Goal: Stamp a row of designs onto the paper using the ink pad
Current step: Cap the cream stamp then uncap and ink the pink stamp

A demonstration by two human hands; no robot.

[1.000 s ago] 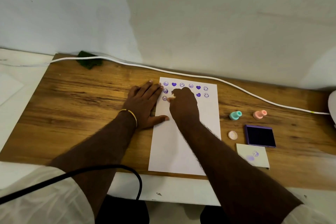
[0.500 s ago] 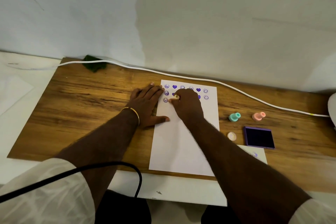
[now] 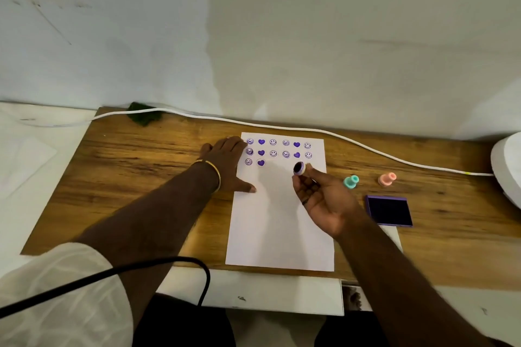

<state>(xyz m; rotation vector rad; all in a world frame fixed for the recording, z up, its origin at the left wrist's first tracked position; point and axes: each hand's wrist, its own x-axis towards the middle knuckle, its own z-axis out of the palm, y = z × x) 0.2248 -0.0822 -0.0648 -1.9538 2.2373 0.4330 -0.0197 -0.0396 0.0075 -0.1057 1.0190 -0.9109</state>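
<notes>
A white sheet of paper (image 3: 279, 220) lies on the wooden desk (image 3: 135, 172). Near its top are two full rows of purple smiley and heart prints (image 3: 279, 148), with a smiley and a heart starting a third row below them. My left hand (image 3: 225, 163) presses flat on the sheet's left edge. Above the paper's right half, my right hand (image 3: 318, 194) is lifted and pinches a small round stamp (image 3: 299, 168), its inked face turned up towards me. The open purple ink pad (image 3: 390, 210) sits to the right of the paper.
A teal stamp (image 3: 351, 181) and a pink stamp (image 3: 386, 179) stand beyond the ink pad. A white cable (image 3: 366, 146) runs along the desk's back edge past a green scrap (image 3: 143, 117). A white object (image 3: 507, 172) sits at the far right. A black cord (image 3: 141, 270) crosses my left sleeve.
My right hand has lifted the stamp off the paper and swung right, turning its face up. A new heart print shows in the third row. The left hand stayed put.
</notes>
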